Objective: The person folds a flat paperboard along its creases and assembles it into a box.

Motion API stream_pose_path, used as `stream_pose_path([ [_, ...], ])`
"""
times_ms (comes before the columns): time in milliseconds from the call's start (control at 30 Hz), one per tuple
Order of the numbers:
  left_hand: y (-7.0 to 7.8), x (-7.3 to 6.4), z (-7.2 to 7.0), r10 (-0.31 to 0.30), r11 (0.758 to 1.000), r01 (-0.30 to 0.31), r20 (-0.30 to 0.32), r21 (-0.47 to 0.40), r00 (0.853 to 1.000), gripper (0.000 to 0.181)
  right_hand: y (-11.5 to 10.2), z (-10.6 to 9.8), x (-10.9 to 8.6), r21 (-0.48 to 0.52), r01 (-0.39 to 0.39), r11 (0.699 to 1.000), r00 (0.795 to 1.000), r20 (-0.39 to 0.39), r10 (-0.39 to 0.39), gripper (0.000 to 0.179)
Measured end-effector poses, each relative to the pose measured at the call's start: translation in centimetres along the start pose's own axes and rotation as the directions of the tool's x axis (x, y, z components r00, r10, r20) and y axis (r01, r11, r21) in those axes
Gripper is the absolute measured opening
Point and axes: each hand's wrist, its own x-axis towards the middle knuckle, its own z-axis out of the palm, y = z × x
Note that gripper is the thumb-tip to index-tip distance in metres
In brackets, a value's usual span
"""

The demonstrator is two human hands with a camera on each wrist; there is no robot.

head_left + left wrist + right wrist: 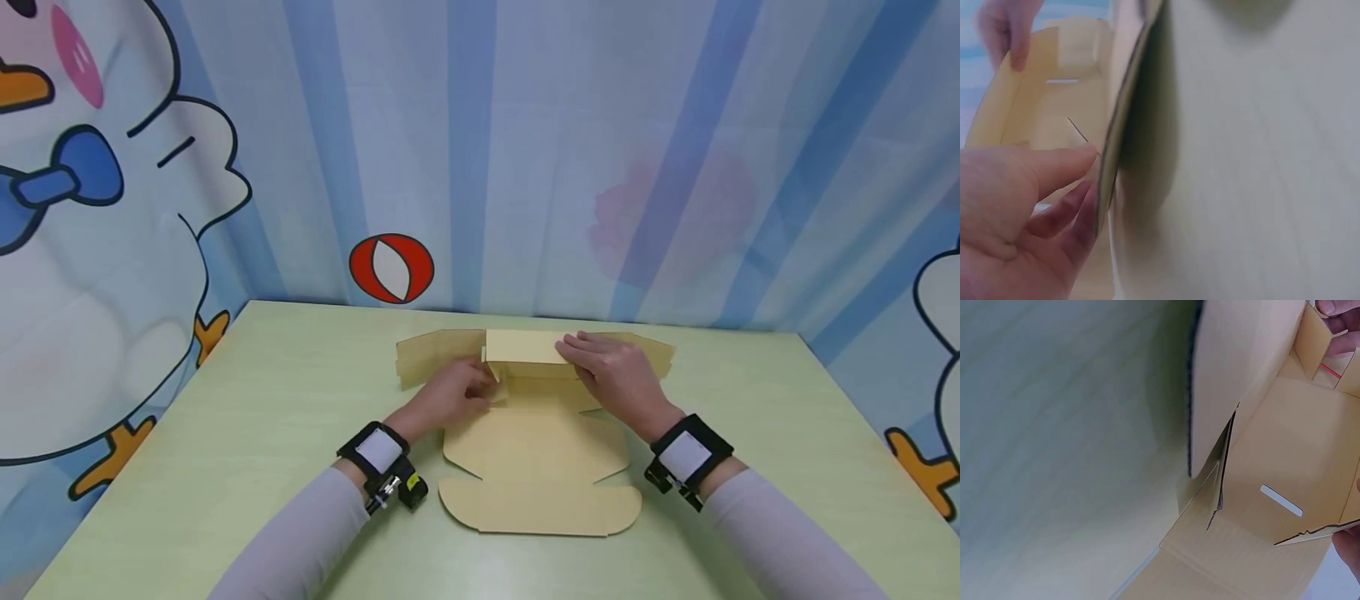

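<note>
A tan cardboard box (536,454), partly folded, lies on the table with its rounded flap toward me. At its far end a panel (522,347) stands raised and folded over, and side wings spread left and right. My left hand (459,390) pinches a small flap at the left corner between thumb and fingers; the left wrist view shows this flap (1107,169) close up. My right hand (618,371) holds the right part of the folded panel, fingers laid over its top. In the right wrist view a narrow slot (1282,500) shows in the cardboard.
The pale green table (300,375) extends around the box, its back edge close behind the raised panel. A blue striped curtain (525,167) with cartoon birds and a red ball print hangs behind. Each wrist wears a black strap (690,458) with a camera.
</note>
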Motion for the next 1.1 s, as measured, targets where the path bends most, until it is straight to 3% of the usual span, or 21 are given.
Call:
stream_pose_path([
  [200, -0.2, -0.5, -1.1, -0.023, 0.994, 0.022, -0.012, -0.105, 1.0, 0.022, 0.0, 0.0, 0.0, 0.003, -0.005, 1.0, 1.0, 0.003, 0.005, 0.039],
  [400, 0.4, -0.2, -2.8, -0.082, 0.995, 0.078, -0.065, -0.066, 0.995, 0.032, 0.0, 0.0, 0.0, 0.004, 0.0, 1.0, 1.0, 0.002, 0.0, 0.038],
  [600, 1.7, 0.3, -5.2, -0.049, 0.998, 0.054, -0.172, 0.023, 0.984, 0.035, 0.0, -0.1, 0.1, 0.009, 0.002, 1.0, 1.0, -0.006, -0.002, 0.037],
  [800, 1.3, 0.4, -7.0, 0.032, 0.975, 0.027, -0.258, 0.222, 0.966, 0.041, 0.1, 0.1, 0.0, 0.009, 0.005, 1.0, 1.0, -0.006, -0.005, 0.037],
  [900, 0.7, 0.4, -7.3, 0.021, 0.96, 0.051, -0.254, 0.276, 0.967, 0.043, 0.1, 0.1, 0.0, 0.012, 0.003, 1.0, 1.0, -0.007, -0.003, 0.037],
  [1100, -0.2, 0.4, -7.4, -0.1, 0.943, 0.151, -0.182, 0.295, 0.978, 0.043, 0.1, 0.2, 0.0, 0.012, 0.007, 1.0, 1.0, -0.011, -0.007, 0.037],
])
